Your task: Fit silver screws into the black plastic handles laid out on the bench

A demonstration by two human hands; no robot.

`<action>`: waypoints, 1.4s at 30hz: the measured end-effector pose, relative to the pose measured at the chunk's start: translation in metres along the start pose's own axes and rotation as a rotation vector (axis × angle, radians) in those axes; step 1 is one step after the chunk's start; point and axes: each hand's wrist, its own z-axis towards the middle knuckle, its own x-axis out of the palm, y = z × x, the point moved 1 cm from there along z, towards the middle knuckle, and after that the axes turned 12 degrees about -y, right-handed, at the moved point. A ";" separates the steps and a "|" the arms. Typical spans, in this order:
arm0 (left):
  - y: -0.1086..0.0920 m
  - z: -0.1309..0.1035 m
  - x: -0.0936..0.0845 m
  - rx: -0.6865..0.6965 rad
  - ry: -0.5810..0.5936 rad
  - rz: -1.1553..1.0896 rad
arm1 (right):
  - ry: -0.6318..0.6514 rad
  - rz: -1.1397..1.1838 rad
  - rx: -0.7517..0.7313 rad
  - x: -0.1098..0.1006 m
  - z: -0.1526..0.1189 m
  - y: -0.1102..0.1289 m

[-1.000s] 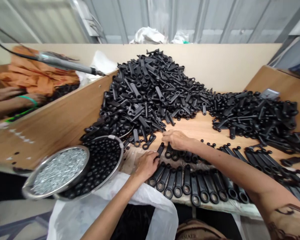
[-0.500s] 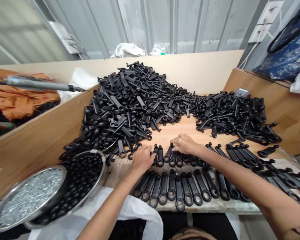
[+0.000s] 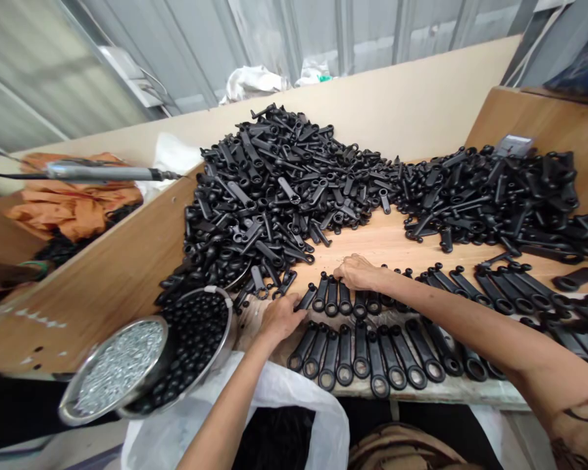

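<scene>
My left hand point(image 3: 280, 321) is at the left end of the upper row, thumb and fingers closed around the ring end of a tilted black crank arm point(image 3: 306, 297). My right hand point(image 3: 357, 273) is curled over the far end of the same row, its fingertips at the knob of another black crank arm point(image 3: 344, 300). Each arm has a ring at one end and a small knob at the other. Below lies a second row of crank arms point(image 3: 361, 349), side by side with rings toward me. My right forearm covers part of the upper row.
A big heap of crank arms point(image 3: 259, 189) stands at the back, a smaller heap point(image 3: 490, 196) at the right. Left are a bowl of metal pins point(image 3: 120, 365) and a basin of black balls point(image 3: 196, 346). A powered screwdriver point(image 3: 102, 172) hangs over the wooden partition point(image 3: 98, 261).
The view has swung left, so things sit farther right. The slanted crank arm under my right hand now lies straighter in its row. A tilted crank arm now shows at my left fingers.
</scene>
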 end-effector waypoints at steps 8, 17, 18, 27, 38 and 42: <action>0.001 0.003 0.008 -0.093 -0.080 -0.025 | -0.013 -0.008 -0.031 -0.010 -0.014 0.011; -0.007 -0.019 0.005 -0.085 -0.091 -0.114 | -0.480 0.100 0.165 -0.044 -0.148 -0.047; -0.004 -0.025 0.002 -0.084 -0.093 -0.120 | -0.531 0.113 0.242 -0.048 -0.173 -0.056; -0.008 -0.096 0.005 0.279 -0.320 -0.043 | -0.906 -0.033 0.785 -0.044 -0.346 -0.056; -0.090 -0.101 0.033 0.752 -0.257 0.068 | -0.465 0.087 0.323 0.010 -0.274 0.027; -0.084 -0.105 0.032 0.779 -0.276 0.076 | -0.443 0.084 0.363 0.019 -0.275 0.028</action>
